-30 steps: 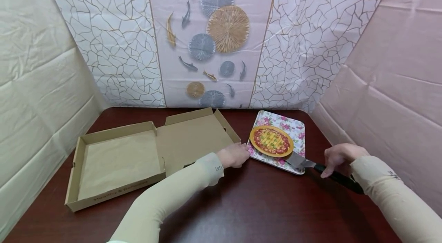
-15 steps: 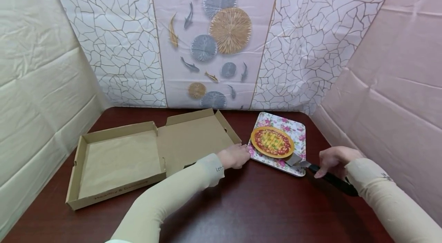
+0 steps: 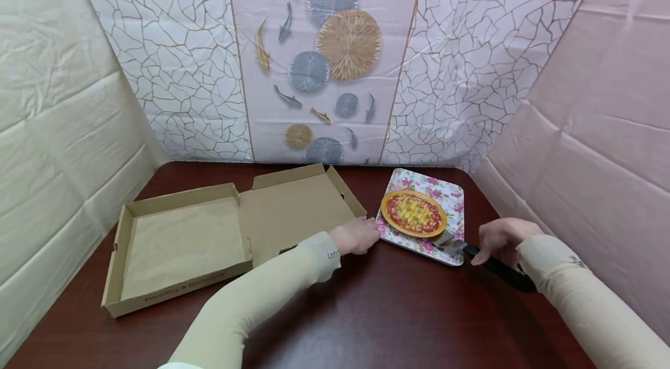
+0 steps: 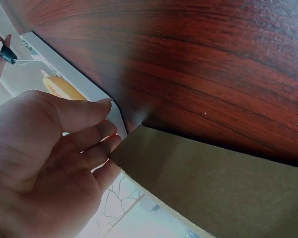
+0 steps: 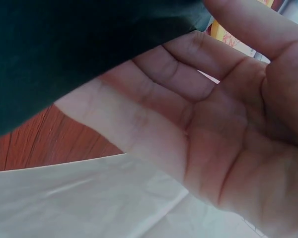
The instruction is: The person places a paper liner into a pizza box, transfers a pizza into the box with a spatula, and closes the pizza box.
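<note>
A pizza (image 3: 413,213) with an orange rim lies on a white floral tray (image 3: 452,197) at the right of the table. My right hand (image 3: 502,239) grips the black handle of a spatula (image 3: 505,270), whose metal blade reaches under the pizza's near right edge. In the right wrist view the dark handle (image 5: 64,59) lies across the curled fingers. My left hand (image 3: 357,236) holds the tray's near left corner, thumb and fingers at the rim (image 4: 89,84) in the left wrist view. Part of the blade is hidden beneath the pizza.
An open cardboard pizza box (image 3: 183,247) lies on the left, its lid (image 3: 288,206) folded out toward the tray. The lid's corner flap (image 4: 188,173) sits right beside the left hand. Cloth-covered walls (image 3: 591,124) enclose the dark red table (image 3: 398,311).
The right hand and spatula have moved slightly left, with the blade further under the pizza. The left hand stays at the tray corner.
</note>
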